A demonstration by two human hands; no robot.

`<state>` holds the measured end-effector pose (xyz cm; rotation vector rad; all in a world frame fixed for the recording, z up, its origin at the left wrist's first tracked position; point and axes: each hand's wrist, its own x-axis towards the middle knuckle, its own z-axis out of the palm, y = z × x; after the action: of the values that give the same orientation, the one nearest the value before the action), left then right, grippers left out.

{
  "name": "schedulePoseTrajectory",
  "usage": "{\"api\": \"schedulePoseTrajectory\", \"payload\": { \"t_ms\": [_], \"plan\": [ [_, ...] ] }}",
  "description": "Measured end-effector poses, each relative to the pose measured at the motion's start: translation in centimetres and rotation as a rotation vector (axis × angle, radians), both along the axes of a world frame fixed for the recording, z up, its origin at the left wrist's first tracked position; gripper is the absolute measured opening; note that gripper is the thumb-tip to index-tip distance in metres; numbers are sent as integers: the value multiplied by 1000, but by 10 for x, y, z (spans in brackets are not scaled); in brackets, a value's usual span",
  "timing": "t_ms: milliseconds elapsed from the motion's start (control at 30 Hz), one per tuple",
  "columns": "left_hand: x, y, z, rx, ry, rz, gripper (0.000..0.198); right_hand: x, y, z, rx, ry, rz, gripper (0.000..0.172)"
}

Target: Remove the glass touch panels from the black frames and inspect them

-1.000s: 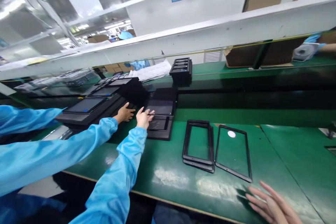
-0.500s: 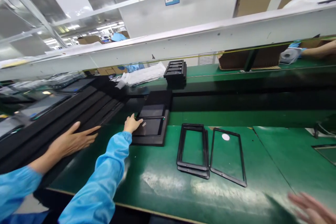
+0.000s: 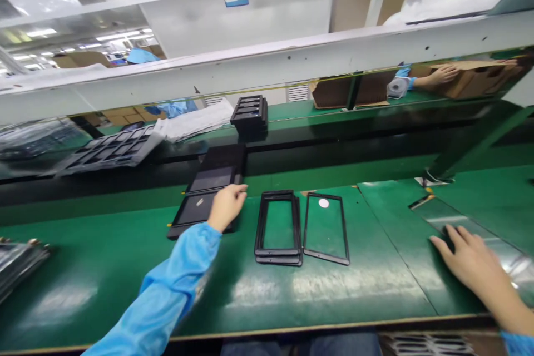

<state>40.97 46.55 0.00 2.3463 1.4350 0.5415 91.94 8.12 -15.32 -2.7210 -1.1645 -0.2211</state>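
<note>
Head camera: screen (image 3: 192,209) lies beside left hand (image 3: 227,206), grip unclear; panel (image 3: 496,246) at right hand (image 3: 473,264), fingers apart.

This was a factory, by the look of its assembly line: a long green workbench (image 3: 104,272) with loose black frames (image 3: 278,253) and flat screens (image 3: 209,178) laid out, stacked black trays (image 3: 250,115), a cardboard box (image 3: 473,82) under a co-worker's hand (image 3: 444,74), blue work sleeves (image 3: 171,278), and rows of ceiling lights (image 3: 120,36) over the hall behind.

Can't identify the pale mark (image 3: 200,202) on the dark panel (image 3: 187,211), nor see the panel's end behind the left hand (image 3: 227,206); missing most of the right sleeve (image 3: 516,344) off-frame!
</note>
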Motion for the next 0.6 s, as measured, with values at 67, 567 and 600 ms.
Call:
{"api": "schedulePoseTrajectory", "payload": {
  "t_ms": [67,567,600],
  "plan": [
    [55,-26,-11,-27,55,-179,24,-29,-14,-9,-12,-15,51,88],
    [218,-68,-26,-496,-39,-303,33,-155,-121,33,271,-75,325,41],
    [211,-72,-23,-540,-111,-319,31,-158,-122,45,307,-70,282,39]
  ]
}}
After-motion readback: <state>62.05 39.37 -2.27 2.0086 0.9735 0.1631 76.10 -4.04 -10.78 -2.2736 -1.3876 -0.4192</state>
